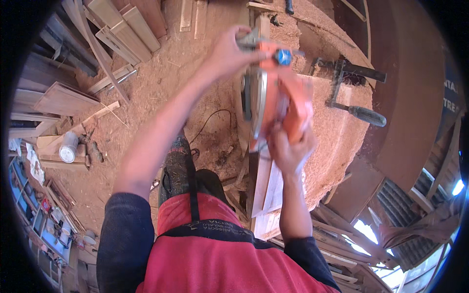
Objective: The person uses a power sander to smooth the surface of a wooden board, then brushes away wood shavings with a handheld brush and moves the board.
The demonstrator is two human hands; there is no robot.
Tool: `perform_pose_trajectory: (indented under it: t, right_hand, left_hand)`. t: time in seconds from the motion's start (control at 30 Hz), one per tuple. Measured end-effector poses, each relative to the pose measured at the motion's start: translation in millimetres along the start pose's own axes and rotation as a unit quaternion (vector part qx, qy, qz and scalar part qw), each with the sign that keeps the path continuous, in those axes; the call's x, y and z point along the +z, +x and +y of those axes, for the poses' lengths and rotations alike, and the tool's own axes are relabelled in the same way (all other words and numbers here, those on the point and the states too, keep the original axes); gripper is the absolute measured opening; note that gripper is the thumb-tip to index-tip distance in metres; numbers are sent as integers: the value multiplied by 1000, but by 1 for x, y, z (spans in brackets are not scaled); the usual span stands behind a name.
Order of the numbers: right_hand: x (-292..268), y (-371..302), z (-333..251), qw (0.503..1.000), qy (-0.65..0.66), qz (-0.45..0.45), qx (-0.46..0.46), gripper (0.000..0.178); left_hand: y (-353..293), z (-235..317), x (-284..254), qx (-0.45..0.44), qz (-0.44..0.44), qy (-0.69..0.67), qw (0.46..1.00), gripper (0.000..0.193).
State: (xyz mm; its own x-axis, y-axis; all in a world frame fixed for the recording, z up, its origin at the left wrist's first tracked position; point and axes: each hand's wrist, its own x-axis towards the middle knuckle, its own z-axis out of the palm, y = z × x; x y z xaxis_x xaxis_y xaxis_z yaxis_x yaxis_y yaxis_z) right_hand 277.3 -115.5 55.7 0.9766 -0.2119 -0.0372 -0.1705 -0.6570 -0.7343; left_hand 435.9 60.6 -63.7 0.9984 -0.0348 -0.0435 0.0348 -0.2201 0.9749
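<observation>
An orange electric planer (295,105) with a blue front knob (283,57) is slightly smeared by motion above the bench. My right hand (293,149) is closed round its rear handle. At its front end, my left hand (229,54) grips the planer from the left side, thumb close to the knob and fingers at a dark grey part. Pale wooden boards (266,195) run beneath the tool toward my body. The planer hides where its sole meets the wood, if it does.
Shavings thickly cover the bench (337,132). Right of the planer stands a bar clamp (337,85) with a grey handle (367,116). Planks (122,31) lean at the far left, near a clear jar (69,147). A dark cable (210,119) trails on the floor.
</observation>
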Motion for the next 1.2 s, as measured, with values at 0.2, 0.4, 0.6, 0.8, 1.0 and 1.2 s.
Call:
perform_pose_trajectory:
  t: [0.2,0.4,0.6,0.8,1.0,1.2]
  right_hand:
    - [10,54,-20,997,65,-5,42,32]
    - [-57,-151,16,977,-190,-9,-92,43]
    - [-86,-285,47,985,-80,-35,152,24]
    - [-53,-183,16,996,-47,-8,69,26]
    - [-19,-85,16,992,76,7,96,23]
    - [11,17,-12,999,-5,22,-33,22]
  left_hand:
    - [45,18,-25,16,-28,-87,996,80]
    - [-166,40,10,-49,-31,-7,998,80]
    - [-280,40,30,-100,-74,-32,992,80]
    - [-196,32,20,-103,-69,-49,991,80]
    - [-85,0,16,2,2,-34,999,78]
    - [32,-29,4,36,-8,-106,994,89]
